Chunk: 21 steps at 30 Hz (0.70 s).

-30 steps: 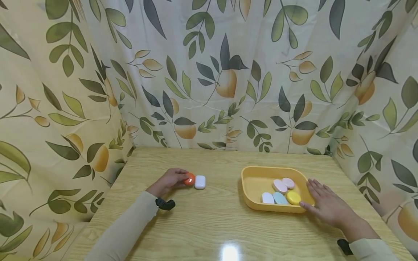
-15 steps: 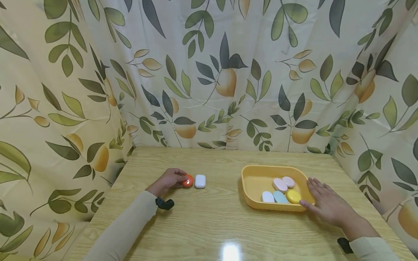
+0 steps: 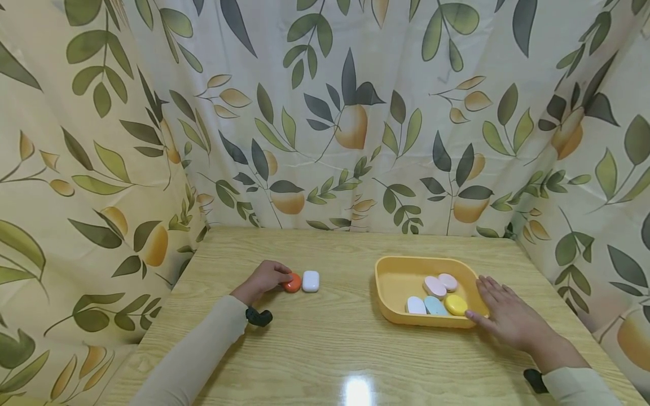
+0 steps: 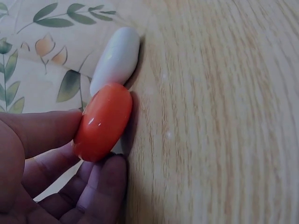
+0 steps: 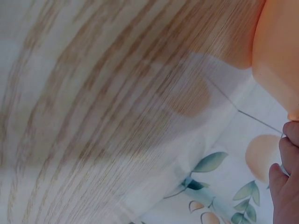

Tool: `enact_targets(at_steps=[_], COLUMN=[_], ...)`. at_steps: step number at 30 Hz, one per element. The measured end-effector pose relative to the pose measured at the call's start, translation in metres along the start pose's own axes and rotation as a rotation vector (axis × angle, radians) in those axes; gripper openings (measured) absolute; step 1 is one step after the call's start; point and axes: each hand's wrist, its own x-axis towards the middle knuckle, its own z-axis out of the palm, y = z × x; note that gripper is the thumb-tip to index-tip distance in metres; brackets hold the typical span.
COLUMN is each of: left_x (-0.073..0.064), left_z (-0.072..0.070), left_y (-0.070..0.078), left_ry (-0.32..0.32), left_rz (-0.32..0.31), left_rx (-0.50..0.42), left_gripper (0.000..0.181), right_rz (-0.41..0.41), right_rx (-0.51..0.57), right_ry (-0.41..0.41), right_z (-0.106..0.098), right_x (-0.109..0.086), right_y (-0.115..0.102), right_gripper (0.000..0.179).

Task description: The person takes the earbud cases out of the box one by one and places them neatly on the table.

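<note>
My left hand (image 3: 266, 277) pinches a glossy orange-red round case (image 3: 293, 283) at the left of the wooden table. Seen from the left wrist, the thumb (image 4: 51, 130) presses one side of the case while curled fingers (image 4: 105, 186) sit under its lower end. Just right of it lies a white rounded-square case (image 3: 311, 281). Over on the right, my right hand (image 3: 513, 318) rests with fairly straight fingers against the right end of a yellow-orange tray (image 3: 398, 282). Only a few of its fingertips (image 5: 292, 140) show in the right wrist view.
Several small rounded pieces lie in the tray: a yellow one (image 3: 456, 305), a light blue one (image 3: 435, 305), a white one (image 3: 416, 305) and pink ones (image 3: 435, 286). A leaf-and-fruit patterned curtain (image 3: 325, 141) surrounds the table's back and sides.
The orange-red case has shifted slightly toward me and left, opening a narrow gap from the white case in the head view. My right hand stays at the tray.
</note>
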Motion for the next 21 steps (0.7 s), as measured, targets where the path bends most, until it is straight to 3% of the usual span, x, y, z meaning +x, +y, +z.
enact_targets(at_steps=[7,21], left_x=[-0.0031,-0.0065], left_z=[0.0019,0.0025], left_y=[0.004,0.006], left_ry=[0.057,0.065], left_rz=[0.015,0.016], left_rx=[0.091,0.218], left_gripper=[0.018,0.017], right_rz=[0.01,0.014], right_rx=[0.011,0.015], right_ry=[-0.012,-0.007], right_z=[-0.0014,-0.0003], right_x=[0.0004,-0.0007], right_y=[-0.0011,-0.0005], right_gripper=[0.086,0.087])
